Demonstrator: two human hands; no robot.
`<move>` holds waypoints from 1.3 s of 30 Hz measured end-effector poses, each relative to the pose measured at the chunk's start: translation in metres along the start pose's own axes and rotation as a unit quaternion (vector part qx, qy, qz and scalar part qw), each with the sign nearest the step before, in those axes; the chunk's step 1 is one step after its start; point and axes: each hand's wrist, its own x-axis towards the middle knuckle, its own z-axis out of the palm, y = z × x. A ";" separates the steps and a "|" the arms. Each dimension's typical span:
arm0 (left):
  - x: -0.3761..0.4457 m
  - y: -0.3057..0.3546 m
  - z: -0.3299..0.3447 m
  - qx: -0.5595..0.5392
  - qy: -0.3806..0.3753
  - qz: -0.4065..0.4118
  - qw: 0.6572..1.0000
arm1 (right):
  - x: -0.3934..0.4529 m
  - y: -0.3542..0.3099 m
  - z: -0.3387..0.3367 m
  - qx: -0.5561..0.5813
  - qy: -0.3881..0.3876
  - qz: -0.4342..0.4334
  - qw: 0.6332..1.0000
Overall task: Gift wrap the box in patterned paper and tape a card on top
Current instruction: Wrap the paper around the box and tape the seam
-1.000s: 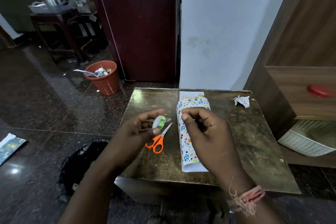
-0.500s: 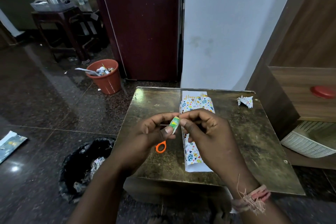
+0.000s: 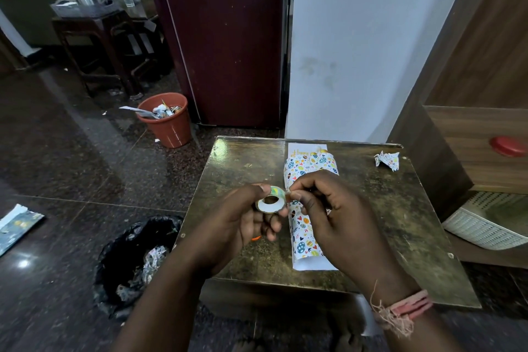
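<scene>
The left hand (image 3: 243,217) grips a tape roll (image 3: 271,200) at centre frame while the right hand (image 3: 328,214) pinches its loose end, probably to pull a strip. The wrapped box (image 3: 307,240) lies on the worktop (image 3: 385,223) beneath, within reach.

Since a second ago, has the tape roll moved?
Yes. The tape roll in the left hand has moved right, toward the wrapped box, and now covers the scissors on the table.
</scene>
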 end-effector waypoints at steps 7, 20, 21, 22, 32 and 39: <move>-0.003 0.001 0.004 0.047 -0.023 -0.037 0.998 | -0.003 0.002 -0.003 -0.085 0.004 -0.081 0.993; 0.002 -0.002 0.001 0.028 0.022 0.026 0.999 | 0.005 -0.005 0.001 0.166 0.052 0.127 0.977; 0.001 -0.002 0.000 0.032 0.023 0.026 0.999 | 0.006 -0.007 0.002 0.176 0.049 0.140 0.973; 0.001 -0.003 0.001 0.037 0.023 0.026 0.999 | 0.006 -0.007 0.003 0.180 0.046 0.154 0.970; 0.000 -0.006 0.000 0.101 0.035 0.035 0.994 | 0.006 -0.005 0.006 0.179 0.040 0.183 0.966; 0.004 -0.007 -0.006 0.139 0.118 0.045 0.982 | 0.010 -0.004 0.001 0.241 0.070 0.225 0.941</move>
